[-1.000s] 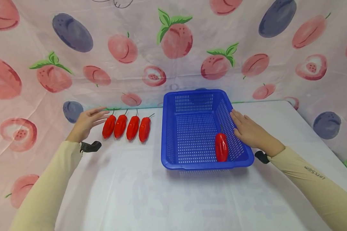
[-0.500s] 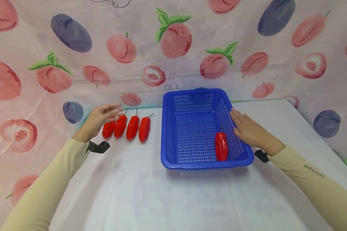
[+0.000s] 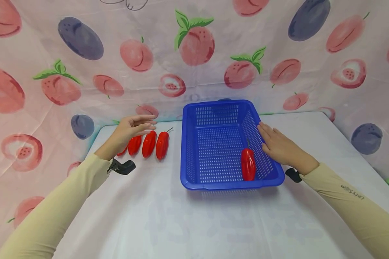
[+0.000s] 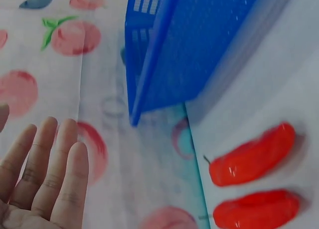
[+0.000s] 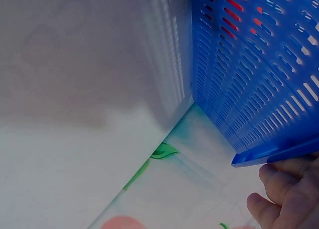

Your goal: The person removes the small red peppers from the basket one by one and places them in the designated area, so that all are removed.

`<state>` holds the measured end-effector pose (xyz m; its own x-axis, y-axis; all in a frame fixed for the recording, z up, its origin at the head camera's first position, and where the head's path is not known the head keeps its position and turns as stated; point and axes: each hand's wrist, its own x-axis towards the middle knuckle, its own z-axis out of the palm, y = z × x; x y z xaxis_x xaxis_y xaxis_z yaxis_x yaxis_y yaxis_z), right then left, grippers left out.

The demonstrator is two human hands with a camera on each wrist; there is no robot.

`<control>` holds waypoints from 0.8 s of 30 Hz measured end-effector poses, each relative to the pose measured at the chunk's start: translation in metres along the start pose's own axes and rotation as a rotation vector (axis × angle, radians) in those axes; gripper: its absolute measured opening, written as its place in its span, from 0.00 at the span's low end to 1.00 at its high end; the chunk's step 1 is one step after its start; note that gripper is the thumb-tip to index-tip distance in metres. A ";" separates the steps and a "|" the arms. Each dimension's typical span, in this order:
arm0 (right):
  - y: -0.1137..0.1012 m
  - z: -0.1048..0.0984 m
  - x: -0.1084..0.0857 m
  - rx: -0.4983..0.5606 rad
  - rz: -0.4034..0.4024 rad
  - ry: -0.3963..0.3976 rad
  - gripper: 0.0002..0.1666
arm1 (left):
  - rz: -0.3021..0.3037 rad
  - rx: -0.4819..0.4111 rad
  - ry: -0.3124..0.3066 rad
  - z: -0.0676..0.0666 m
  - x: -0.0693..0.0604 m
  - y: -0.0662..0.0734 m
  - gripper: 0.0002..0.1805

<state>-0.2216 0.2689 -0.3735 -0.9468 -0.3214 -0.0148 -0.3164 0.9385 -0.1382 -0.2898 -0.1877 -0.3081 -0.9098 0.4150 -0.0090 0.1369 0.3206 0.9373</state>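
Several red peppers with thin stems lie side by side on the white table, left of a blue plastic basket [image 3: 185, 154]. My left hand [image 3: 127, 132] hovers over the left end of this row, fingers extended and holding nothing. It partly covers the leftmost peppers; the rightmost pepper [image 3: 162, 145] shows fully, with another pepper [image 3: 148, 144] beside it. In the left wrist view, the straight fingers [image 4: 70, 179] are apart from the peppers. My right hand [image 3: 281, 146] rests on the basket's right rim, fingers straight. One red pepper [image 3: 248, 164] lies inside the basket, near its front right corner.
A fruit-patterned cloth [image 3: 197, 77] hangs behind the table's back edge. White table surface [image 3: 207, 230] stretches in front of the basket. The basket's high perforated side [image 5: 249, 84] stands close to the right hand.
My left hand has moved rightward along the row, from beside the leftmost pepper to above the left ones. The right hand, the basket and the peppers have stayed in place.
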 end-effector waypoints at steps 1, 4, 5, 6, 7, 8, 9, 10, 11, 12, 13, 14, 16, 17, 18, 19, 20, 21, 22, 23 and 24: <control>0.000 0.000 0.000 -0.001 0.000 0.001 0.38 | 0.007 -0.001 -0.011 0.003 0.001 0.002 0.25; -0.001 0.000 0.000 -0.004 -0.001 0.003 0.37 | 0.023 0.004 -0.036 0.012 0.003 0.008 0.25; -0.001 0.000 0.000 -0.005 -0.001 0.004 0.37 | 0.030 -0.002 -0.044 0.015 0.004 0.010 0.24; -0.001 0.000 0.000 -0.005 -0.002 0.004 0.37 | 0.035 -0.009 -0.052 0.018 0.005 0.012 0.24; -0.001 0.000 0.000 -0.005 -0.002 0.004 0.37 | 0.040 -0.015 -0.058 0.021 0.006 0.013 0.24; -0.001 -0.001 0.000 -0.004 -0.002 0.003 0.37 | 0.044 -0.021 -0.064 0.024 0.007 0.015 0.23; -0.001 -0.001 0.000 -0.004 -0.001 0.003 0.37 | 0.045 -0.026 -0.070 0.027 0.008 0.016 0.23; 0.000 -0.001 0.000 -0.004 0.000 0.002 0.38 | 0.045 -0.033 -0.077 0.029 0.009 0.017 0.23; 0.000 -0.001 0.000 -0.004 0.000 0.002 0.38 | 0.046 -0.040 -0.082 0.032 0.011 0.019 0.23; 0.000 0.000 0.000 -0.003 0.001 0.002 0.38 | 0.044 -0.042 -0.087 0.035 0.012 0.020 0.22; 0.000 0.000 0.000 -0.004 0.002 0.002 0.38 | 0.043 -0.045 -0.093 0.038 0.013 0.021 0.22; 0.000 0.000 0.000 -0.005 0.001 0.002 0.38 | 0.041 -0.040 -0.099 0.041 0.014 0.022 0.23; 0.000 0.000 0.000 -0.005 0.000 0.001 0.38 | 0.038 -0.039 -0.111 0.046 0.017 0.024 0.23; 0.000 0.000 0.000 -0.006 -0.002 0.003 0.37 | 0.036 -0.041 -0.116 0.049 0.019 0.025 0.23; 0.000 0.000 0.000 -0.005 -0.003 0.003 0.37 | 0.033 -0.038 -0.119 0.052 0.020 0.026 0.23; 0.000 0.000 0.000 -0.005 -0.005 0.004 0.37 | 0.031 -0.038 -0.123 0.055 0.021 0.027 0.23; 0.000 0.000 0.000 -0.005 -0.007 0.007 0.37 | 0.030 -0.039 -0.129 0.057 0.023 0.028 0.23; 0.001 0.000 0.000 -0.002 -0.007 0.007 0.37 | 0.029 -0.050 -0.134 0.060 0.024 0.029 0.22; 0.001 0.000 0.000 -0.002 -0.008 0.009 0.37 | 0.030 -0.061 -0.140 0.063 0.026 0.029 0.22; 0.001 0.001 0.001 -0.002 -0.009 0.012 0.37 | 0.028 -0.065 -0.145 0.066 0.027 0.031 0.22; 0.002 0.001 0.001 0.001 -0.011 0.014 0.37 | 0.028 -0.066 -0.152 0.069 0.029 0.032 0.22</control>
<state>-0.2228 0.2705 -0.3747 -0.9441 -0.3297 0.0007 -0.3266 0.9349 -0.1392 -0.2848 -0.1064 -0.3029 -0.8354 0.5489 -0.0302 0.1309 0.2520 0.9588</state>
